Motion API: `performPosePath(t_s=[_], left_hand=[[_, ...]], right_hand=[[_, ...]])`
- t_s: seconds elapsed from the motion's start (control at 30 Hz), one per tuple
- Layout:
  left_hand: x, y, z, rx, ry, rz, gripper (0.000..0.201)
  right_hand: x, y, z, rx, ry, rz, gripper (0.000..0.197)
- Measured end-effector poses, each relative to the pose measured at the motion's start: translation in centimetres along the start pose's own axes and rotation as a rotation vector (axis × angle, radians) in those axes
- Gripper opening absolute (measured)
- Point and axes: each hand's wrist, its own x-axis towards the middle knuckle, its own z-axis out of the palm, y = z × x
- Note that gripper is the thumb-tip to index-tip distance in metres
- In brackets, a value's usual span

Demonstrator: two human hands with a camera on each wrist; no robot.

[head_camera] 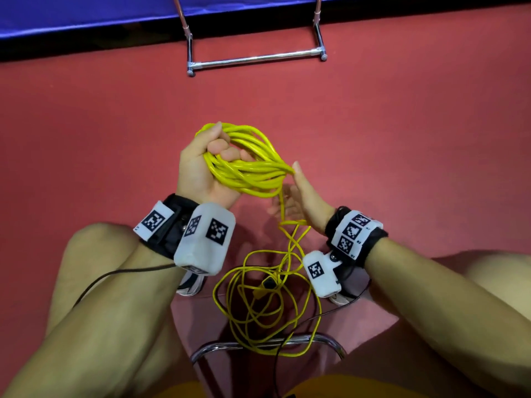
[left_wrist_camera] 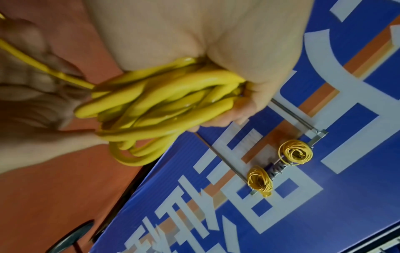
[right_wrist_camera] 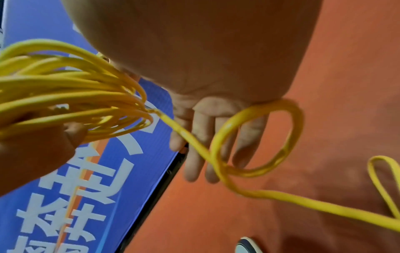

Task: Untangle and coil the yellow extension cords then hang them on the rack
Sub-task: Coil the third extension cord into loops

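Observation:
My left hand (head_camera: pixel 198 170) grips a coil of yellow extension cord (head_camera: pixel 253 168) with several turns, held above the red floor. The wrist view shows the coil (left_wrist_camera: pixel 155 106) bunched in the fist. My right hand (head_camera: pixel 293 199) is beside the coil's right end, thumb raised against it and fingers (right_wrist_camera: pixel 192 164) straight. The free cord (right_wrist_camera: pixel 255 193) runs from the coil across those fingers and makes a small loop (right_wrist_camera: pixel 296 130) by the palm. It drops to a loose tangle (head_camera: pixel 258 314) on the floor between my feet, with a black plug (head_camera: pixel 269 282) in it.
The chrome rack's base bar (head_camera: pixel 255 59) stands ahead by a blue banner (head_camera: pixel 86 12). Two coiled yellow cords (left_wrist_camera: pixel 295 152) (left_wrist_camera: pixel 259 180) hang on the rack's top bar. A chrome chair rail (head_camera: pixel 218 347) crosses under the tangle. My knees flank the cord on both sides.

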Motion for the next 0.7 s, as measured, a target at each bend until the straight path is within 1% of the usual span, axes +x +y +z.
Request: performPosePath(t_s=[0.07, 0.1, 0.13, 0.17, 0.2, 0.23, 0.27, 0.3, 0.33, 0.37, 0.4, 0.43, 0.53, 0.6, 0.63, 0.67, 0.7], left_hand=[[0.4, 0.8, -0.5, -0.089, -0.049, -0.008, 0.024], [0.6, 1.3, -0.7, -0.115, -0.054, 0.001, 0.026], [0.7, 1.6, -0.8, -0.127, -0.051, 0.017, 0.027], [0.8, 1.8, -0.9, -0.126, -0.044, 0.035, 0.032], [0.8, 1.8, -1.0, -0.113, -0.04, 0.049, 0.038], [0.7, 1.7, -1.0, -0.097, -0.041, 0.054, 0.041], [0.7, 1.5, -0.8, -0.088, -0.045, 0.052, 0.04], [0.6, 1.4, -0.7, -0.078, -0.046, 0.055, 0.034], [0.6, 1.4, -0.5, -0.063, -0.044, 0.069, 0.026], [0.6, 1.4, -0.3, -0.043, -0.045, 0.089, 0.02], [0.5, 1.6, -0.1, -0.031, -0.048, 0.106, 0.018], [0.5, 1.8, 0.0, -0.032, -0.05, 0.115, 0.017], [0.4, 2.0, 0.2, -0.001, -0.033, 0.148, 0.016], [0.2, 2.0, 0.2, 0.015, -0.023, 0.164, 0.015], [0.2, 2.0, 0.3, 0.021, -0.013, 0.174, 0.015], [0.2, 2.1, 0.3, 0.037, -0.003, 0.186, 0.014], [0.1, 2.1, 0.3, 0.053, -0.002, 0.195, 0.014]], right_hand=[[-0.2, 0.5, -0.1, -0.062, -0.063, 0.035, 0.085], [-0.3, 0.6, -0.1, -0.102, -0.092, 0.036, 0.077], [-0.4, 0.6, -0.1, -0.157, -0.11, 0.031, 0.064], [-0.2, 0.8, -0.1, -0.264, -0.104, 0.015, 0.048], [0.1, 1.2, -0.2, -0.435, -0.077, -0.012, 0.035], [0.4, 1.7, -0.4, -0.671, 0.002, -0.041, 0.028], [0.7, 2.0, -0.6, -0.938, 0.135, -0.07, 0.023], [0.5, 2.0, -0.7, -1.154, 0.272, -0.091, 0.015], [0.3, 2.0, -0.9, -1.273, 0.352, -0.1, 0.012], [0.2, 2.1, -1.2, -1.329, 0.37, -0.075, 0.022], [0.3, 2.3, -1.5, -1.334, 0.369, -0.031, 0.036], [0.3, 2.3, -1.9, -1.325, 0.401, 0.007, 0.049], [0.2, 2.3, -2.6, -1.272, 0.592, 0.069, 0.078], [0.3, 2.1, -2.8, -1.089, 0.602, 0.14, 0.095], [0.6, 2.1, -3.0, -0.941, 0.59, 0.168, 0.098], [0.9, 2.2, -2.9, -0.784, 0.592, 0.176, 0.092], [1.1, 2.4, -2.8, -0.63, 0.608, 0.168, 0.074]])
